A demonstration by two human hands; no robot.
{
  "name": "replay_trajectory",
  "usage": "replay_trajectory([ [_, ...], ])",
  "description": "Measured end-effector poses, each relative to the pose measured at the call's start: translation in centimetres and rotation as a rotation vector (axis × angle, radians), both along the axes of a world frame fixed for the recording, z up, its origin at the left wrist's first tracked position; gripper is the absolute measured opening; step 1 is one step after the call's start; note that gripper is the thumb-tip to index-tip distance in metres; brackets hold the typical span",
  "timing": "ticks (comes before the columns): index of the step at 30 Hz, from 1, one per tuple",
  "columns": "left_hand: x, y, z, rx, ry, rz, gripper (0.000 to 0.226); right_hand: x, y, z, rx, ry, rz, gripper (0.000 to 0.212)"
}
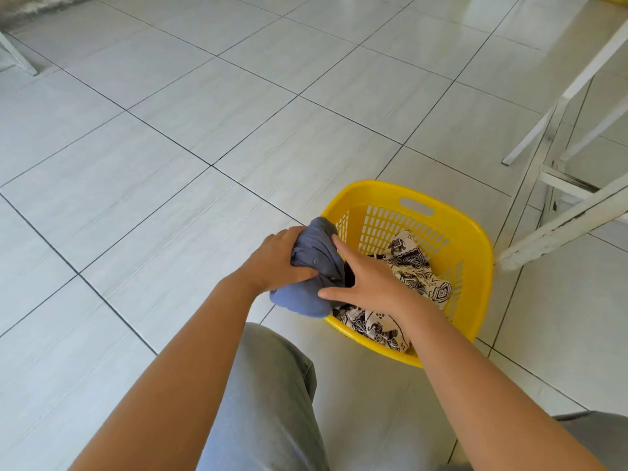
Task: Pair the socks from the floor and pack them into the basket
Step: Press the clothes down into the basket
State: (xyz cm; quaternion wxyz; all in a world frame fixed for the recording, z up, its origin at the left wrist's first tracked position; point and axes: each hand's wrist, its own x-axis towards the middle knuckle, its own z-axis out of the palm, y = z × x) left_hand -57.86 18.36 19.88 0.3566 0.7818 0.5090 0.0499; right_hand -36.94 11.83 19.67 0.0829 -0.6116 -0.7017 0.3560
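A yellow plastic basket stands on the tiled floor in front of my knees. Inside it lies a white cloth with black patterns and something dark beneath. At the basket's left rim I hold a bundled blue-grey garment with buttons. My left hand grips the bundle from its left side. My right hand presses on its right side, fingers spread, over the basket's inside. No socks can be made out on the floor.
White wooden furniture legs stand just right of the basket. Another white leg is at the far left. My grey trouser legs fill the bottom. Pale tiled floor stretches ahead and left.
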Motion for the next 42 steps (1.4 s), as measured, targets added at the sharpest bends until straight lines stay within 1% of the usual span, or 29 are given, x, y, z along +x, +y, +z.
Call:
replay_trajectory([
  [3, 1.6, -0.5, -0.2, 0.200, 0.076, 0.026, 0.052, 0.4, -0.2, -0.2, 0.035, -0.047, -0.001, 0.110],
  [5, 2.2, -0.9, 0.0, 0.332, 0.123, 0.046, 0.034, 0.1, -0.3, -0.4, 0.045, -0.073, -0.004, 0.115],
  [6, 2.3, -1.0, 0.1, 0.389, 0.152, 0.055, 0.029, -0.1, -0.3, -0.4, 0.048, -0.079, -0.014, 0.117],
  [9, 2.2, -1.1, 0.2, 0.519, 0.217, 0.051, 0.023, -0.5, 0.1, -0.8, 0.081, -0.068, -0.070, 0.122],
  [12, 1.8, -1.3, 0.3, 0.697, 0.287, 0.006, 0.018, -0.5, 0.6, -1.4, 0.100, -0.032, -0.150, 0.126],
  [13, 1.7, -1.3, 0.5, 0.746, 0.290, 0.014, 0.020, -0.4, 0.7, -1.5, 0.097, -0.005, -0.169, 0.126],
  [15, 1.6, -1.1, 1.0, 0.772, 0.210, 0.040, 0.025, -0.3, 1.0, -1.9, 0.087, 0.079, -0.186, 0.125],
  [17, 1.6, -0.7, 2.1, 0.740, 0.070, 0.093, 0.029, -0.5, 1.0, -1.2, 0.085, 0.222, -0.225, 0.112],
  [19, 1.8, -0.1, 3.9, 0.679, -0.078, 0.136, 0.032, -0.6, 1.0, 0.3, 0.097, 0.422, -0.294, 0.087],
  [21, 2.4, 0.5, 6.0, 0.527, -0.294, 0.133, 0.025, -0.4, 1.1, 2.1, 0.104, 0.585, -0.348, 0.067],
  [22, 2.9, 0.6, 7.3, 0.434, -0.409, 0.132, 0.021, -0.1, 1.1, 3.1, 0.112, 0.631, -0.362, 0.060],
  [25, 4.7, 0.3, 9.8, 0.214, -0.682, 0.165, 0.023, 1.3, 1.0, 6.0, 0.167, 0.725, -0.414, 0.040],
  [27, 6.2, -0.4, 10.6, -0.023, -0.867, 0.287, 0.017, 2.5, 0.9, 7.7, 0.211, 0.735, -0.434, 0.028],
  [29, 8.1, -1.0, 10.7, -0.330, -1.082, 0.408, 0.018, 3.9, 0.7, 9.2, 0.256, 0.723, -0.438, 0.024],
  [31, 9.9, -1.3, 10.2, -0.519, -1.213, 0.497, 0.025, 5.1, 0.3, 10.2, 0.302, 0.703, -0.469, 0.028],
  [35, 13.3, -2.2, 7.8, -0.804, -1.312, 0.609, 0.037, 7.5, -0.6, 10.2, 0.312, 0.606, -0.567, 0.042],
  [37, 14.4, -2.8, 6.2, -0.890, -1.285, 0.669, 0.037, 8.4, -1.3, 9.2, 0.278, 0.509, -0.640, 0.051],
  [38, 14.9, -2.9, 5.3, -0.865, -1.235, 0.695, 0.036, 8.6, -1.6, 8.4, 0.261, 0.462, -0.665, 0.053],
  [39, 15.2, -3.1, 4.5, -0.793, -1.153, 0.711, 0.035, 8.8, -2.0, 7.4, 0.240, 0.413, -0.679, 0.055],
  [41, 15.2, -3.1, 2.5, -0.553, -0.915, 0.694, 0.037, 9.0, -3.0, 4.8, 0.181, 0.284, -0.661, 0.062],
  [42, 14.9, -3.1, 1.4, -0.420, -0.778, 0.641, 0.044, 9.0, -3.4, 3.5, 0.134, 0.199, -0.627, 0.068],
])
